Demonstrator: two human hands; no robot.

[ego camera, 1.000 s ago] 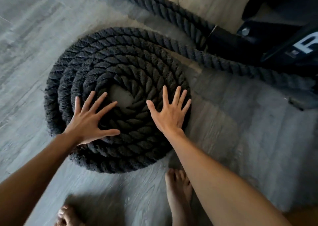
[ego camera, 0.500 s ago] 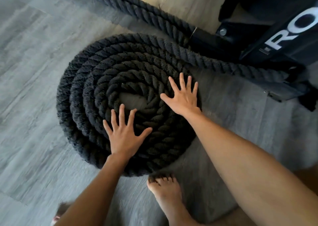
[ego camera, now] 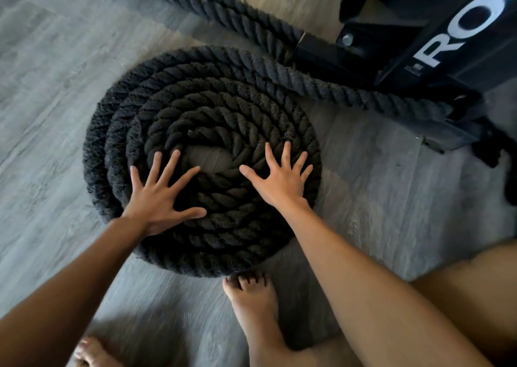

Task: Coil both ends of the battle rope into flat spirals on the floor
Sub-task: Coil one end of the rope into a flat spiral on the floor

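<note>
Two palms flat on the coiled battle rope [ego camera: 223, 109]

Head view: the battle rope lies wound in a flat spiral of several turns on the grey wood-look floor [ego camera: 42, 115], with a small bare patch of floor at its centre. The left hand [ego camera: 159, 196] rests palm-down on the near-left turns, fingers straight and fanned wide. The right hand [ego camera: 279, 179] lies the same way on the right-hand turns (neither curls round a strand). From the spiral's far edge the outer strand [ego camera: 349, 92] runs right toward a black metal frame [ego camera: 419, 59] with white lettering, and a second length [ego camera: 223, 8] crosses the top. One bare foot [ego camera: 254, 305] stands just at the spiral's near edge.
</note>
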